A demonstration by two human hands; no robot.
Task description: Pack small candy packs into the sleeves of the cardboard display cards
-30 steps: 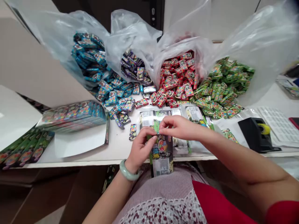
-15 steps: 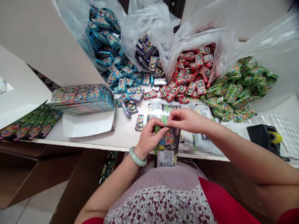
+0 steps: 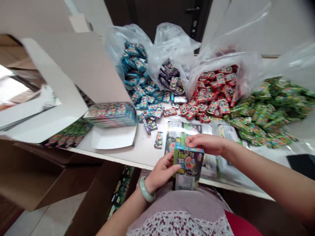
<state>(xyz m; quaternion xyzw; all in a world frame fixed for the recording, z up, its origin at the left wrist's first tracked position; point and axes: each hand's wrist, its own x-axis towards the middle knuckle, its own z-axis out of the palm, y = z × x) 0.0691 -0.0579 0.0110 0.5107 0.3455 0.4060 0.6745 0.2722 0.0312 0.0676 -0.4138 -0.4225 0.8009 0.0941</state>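
Observation:
My left hand (image 3: 163,172) grips a dark printed packet (image 3: 188,167) by its left side, thumb across the front. The packet stands upright at the table's front edge, with bright lettering, a colourful round picture and a pale label panel low down. A strip of blue (image 3: 190,149) shows along its top. Just behind that top edge is my right hand (image 3: 204,143), its fingers curled in; what they hold, if anything, is hidden. Flat printed packets (image 3: 172,139) in clear plastic lie under and behind the hands.
Open clear bags spill small blue boxes (image 3: 142,101), purple boxes (image 3: 173,82), red boxes (image 3: 206,96) and green packs (image 3: 268,113) along the back. At left, stacked boxes (image 3: 112,113) fill a white open carton (image 3: 112,141). A black object (image 3: 301,165) sits at right.
The view has shifted, so things appear lower and farther right. My right hand has left its pinch at the packet's top and moved behind it. The packet now shows a blue top.

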